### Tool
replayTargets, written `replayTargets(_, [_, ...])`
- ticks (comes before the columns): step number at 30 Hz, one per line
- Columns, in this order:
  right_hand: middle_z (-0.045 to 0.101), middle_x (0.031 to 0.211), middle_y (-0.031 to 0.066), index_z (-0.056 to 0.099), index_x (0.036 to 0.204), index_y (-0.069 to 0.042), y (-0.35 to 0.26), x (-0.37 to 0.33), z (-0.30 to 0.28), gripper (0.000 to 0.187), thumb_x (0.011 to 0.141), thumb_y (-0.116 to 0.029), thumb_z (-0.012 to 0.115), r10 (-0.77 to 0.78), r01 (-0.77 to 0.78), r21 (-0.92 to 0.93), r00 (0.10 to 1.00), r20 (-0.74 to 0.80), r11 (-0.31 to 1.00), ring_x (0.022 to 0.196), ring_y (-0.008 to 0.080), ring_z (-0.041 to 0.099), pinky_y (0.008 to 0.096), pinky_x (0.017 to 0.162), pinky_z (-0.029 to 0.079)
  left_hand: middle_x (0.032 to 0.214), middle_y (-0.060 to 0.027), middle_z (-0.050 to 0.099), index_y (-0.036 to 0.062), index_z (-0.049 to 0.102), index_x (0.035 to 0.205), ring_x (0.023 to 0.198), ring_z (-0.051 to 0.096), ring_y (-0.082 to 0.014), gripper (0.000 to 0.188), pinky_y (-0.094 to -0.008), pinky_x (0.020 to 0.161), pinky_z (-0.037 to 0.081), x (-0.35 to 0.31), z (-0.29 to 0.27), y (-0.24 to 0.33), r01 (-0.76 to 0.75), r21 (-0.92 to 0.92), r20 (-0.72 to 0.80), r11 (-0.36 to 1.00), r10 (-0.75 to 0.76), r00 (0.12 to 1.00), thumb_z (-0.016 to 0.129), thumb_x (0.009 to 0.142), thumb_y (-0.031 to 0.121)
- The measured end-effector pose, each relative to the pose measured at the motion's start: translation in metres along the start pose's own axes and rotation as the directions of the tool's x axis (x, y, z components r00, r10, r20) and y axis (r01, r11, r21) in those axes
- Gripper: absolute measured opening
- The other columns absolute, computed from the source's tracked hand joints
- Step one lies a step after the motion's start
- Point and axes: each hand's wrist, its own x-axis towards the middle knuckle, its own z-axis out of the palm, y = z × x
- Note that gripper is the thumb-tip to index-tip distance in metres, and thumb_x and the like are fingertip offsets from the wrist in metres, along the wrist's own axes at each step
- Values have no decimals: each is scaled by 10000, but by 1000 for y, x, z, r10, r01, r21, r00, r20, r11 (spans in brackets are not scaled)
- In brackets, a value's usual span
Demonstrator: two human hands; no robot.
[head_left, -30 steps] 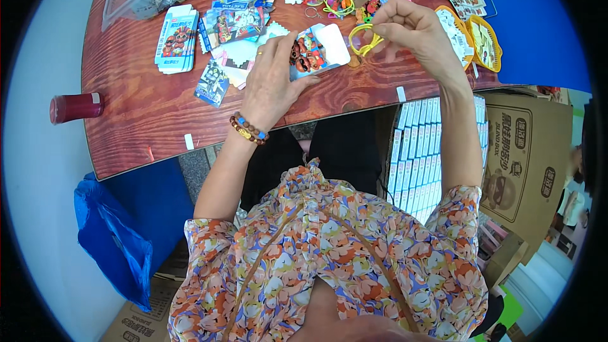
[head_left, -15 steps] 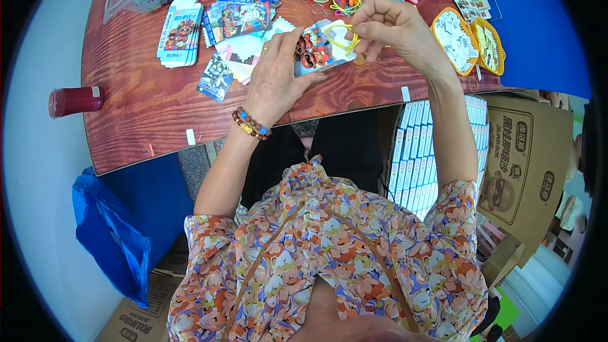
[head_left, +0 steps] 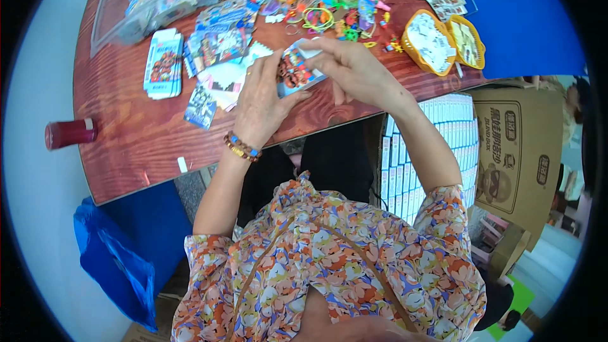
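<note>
A small printed cardboard box (head_left: 294, 72) with a picture of dark-haired cartoon figures is tilted over the near part of the wooden table. My left hand (head_left: 258, 94) grips it from the left, thumb along its lower edge and fingers on the far side. At the box's right end, my right hand (head_left: 354, 71) is closed in, its bent fingers against the white end flap. The yellow cord band seen earlier does not show now; whether it is in the box or behind my fingers I cannot tell.
Left lie stacked flat boxes (head_left: 163, 66), glossy packets (head_left: 221, 38) and a clear bin (head_left: 161, 16). Colourful trinkets (head_left: 316, 0) spread behind; yellow baskets (head_left: 410, 41) of paper slips stand right. A red jar (head_left: 69, 134) is far left. Below the table are a carton (head_left: 519, 152) and rows of boxes (head_left: 430, 145).
My right hand has come in from the right to the box's end; the yellow cord band is out of sight. The whole view has shifted, with the table's contents lying further left.
</note>
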Motion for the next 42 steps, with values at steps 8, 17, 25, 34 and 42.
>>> replayTargets(8, [725, 879, 52, 685, 1114, -35, 58, 45, -131, 239, 923, -154, 603, 8, -227, -348, 847, -532, 910, 623, 101, 655, 250, 537, 499, 1159, -175, 575, 9, 491, 1329, 1058, 590, -350, 811, -421, 897, 496, -1, -2, 6, 8, -50, -45, 999, -10, 999, 888, 671, 269])
replayTargets(17, [738, 974, 111, 734, 1057, -179, 83, 48, -170, 266, 908, -306, 554, -94, -522, -728, 781, -618, 445, 975, 350, 681, 443, 834, 524, 1163, -166, 577, 1, 493, 1327, 1066, 590, -340, 819, -420, 896, 501, -8, 2, 12, -1, -25, 18, 1000, 1, 1000, 887, 670, 290])
replayTargets(25, [713, 810, 99, 730, 943, -45, 103, -31, -220, 273, 842, -277, 626, 102, -474, -408, 740, -665, 780, 754, 205, 682, 375, 736, 507, 1174, -153, 585, 1, 506, 1325, 1088, 595, -316, 777, -403, 907, 498, -8, -2, 15, 50, -131, 15, 990, -48, 999, 883, 687, 231])
replayTargets(34, [692, 948, 170, 668, 977, -17, 109, -40, -184, 348, 766, -273, 772, 174, -557, -578, 793, -584, 597, 934, 284, 669, 367, 797, 507, 1160, -170, 586, 7, 495, 1317, 1084, 589, -344, 803, -421, 930, 487, 3, 17, 31, -73, -136, 90, 988, 86, 992, 890, 663, 252])
replayTargets(42, [643, 737, 29, 644, 901, -24, 118, -46, -197, 176, 832, -164, 724, 199, -296, -86, 801, -564, 951, 552, 84, 616, 243, 510, 407, 1153, -169, 585, 17, 485, 1336, 1087, 584, -348, 831, -433, 929, 489, 2, 22, 28, -88, -96, 90, 992, 97, 991, 891, 660, 276])
